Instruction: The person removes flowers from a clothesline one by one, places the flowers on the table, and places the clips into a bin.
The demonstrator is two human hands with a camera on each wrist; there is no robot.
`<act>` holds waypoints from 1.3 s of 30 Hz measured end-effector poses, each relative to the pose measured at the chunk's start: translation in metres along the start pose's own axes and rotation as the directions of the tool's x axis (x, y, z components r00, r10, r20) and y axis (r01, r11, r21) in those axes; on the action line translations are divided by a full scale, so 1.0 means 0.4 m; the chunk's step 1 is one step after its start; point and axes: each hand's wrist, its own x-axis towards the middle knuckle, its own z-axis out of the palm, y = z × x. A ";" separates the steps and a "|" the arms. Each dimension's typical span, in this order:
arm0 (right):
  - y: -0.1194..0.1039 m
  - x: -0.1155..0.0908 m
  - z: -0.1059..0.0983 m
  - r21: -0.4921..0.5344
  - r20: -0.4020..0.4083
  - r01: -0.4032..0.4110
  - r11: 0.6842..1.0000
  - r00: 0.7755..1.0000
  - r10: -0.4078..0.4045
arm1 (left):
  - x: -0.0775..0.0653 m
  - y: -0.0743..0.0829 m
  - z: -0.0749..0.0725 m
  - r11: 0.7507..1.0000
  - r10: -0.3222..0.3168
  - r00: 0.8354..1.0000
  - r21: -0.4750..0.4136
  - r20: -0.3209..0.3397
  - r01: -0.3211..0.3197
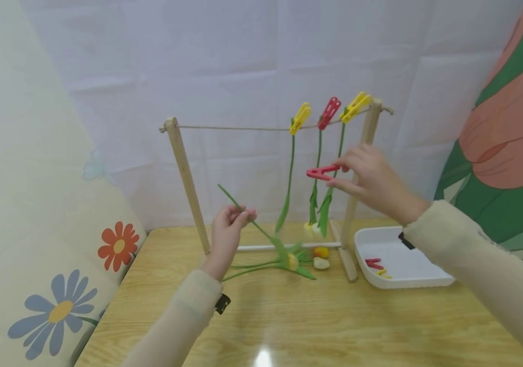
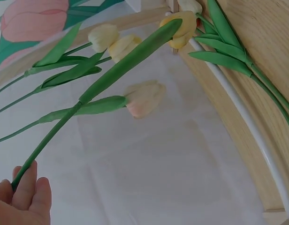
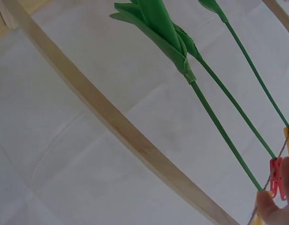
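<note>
Tulip (image 1: pixel 281 248) in the left hand (image 1: pixel 230 229), red peg (image 1: pixel 314 173) in the right hand (image 1: pixel 371 177)

Head view: the left hand's fingers are clamping on the stem of the tulip, which is sloping down toward the loose tulips (image 1: pixel 321 252) lying on the worktop (image 1: pixel 288 316). The right hand is pinching the red peg between thumb and fingers — its tip is pointing left, in front of the hanging tulips (image 1: pixel 325 216). Three of these are dangling from a rope (image 1: pixel 229 128) under clipped pegs (image 1: pixel 324 121): yellow, red, yellow. Two posts (image 1: pixel 186 178) are carrying the rope; beside the right one, a white tray (image 1: pixel 408 257) is holding tray pegs (image 1: pixel 374 263), red and yellow.

Left wrist view: thumb and fingers are gripping the stem, the leaf is stretching toward the upper right across the hanging tulips, and the loose tulips are lying near a white rod (image 2: pixel 246 121).

Right wrist view: a post is crossing diagonally, stems are running to the rope, and fingertips (image 3: pixel 287 180) are showing at the lower right — what they are pinching cannot be told here.
</note>
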 end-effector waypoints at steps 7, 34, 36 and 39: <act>0.004 -0.036 0.009 0.032 -0.015 -0.029 0.999 0.999 0.030 | -0.020 -0.029 -0.002 0.998 -0.009 1.000 -0.062 0.003 0.009; 0.026 -0.134 0.035 0.067 -0.041 -0.066 0.996 0.997 0.068 | -0.104 -0.157 0.013 0.977 -0.163 0.982 -0.156 -0.093 0.148; 0.029 -0.140 0.036 0.064 -0.041 -0.060 0.996 0.997 0.063 | -0.109 -0.166 0.014 0.974 -0.173 0.980 -0.162 -0.097 0.156; 0.033 -0.150 0.039 0.062 -0.036 -0.059 0.996 0.997 0.061 | -0.117 -0.180 0.015 0.969 -0.191 0.976 -0.177 -0.108 0.170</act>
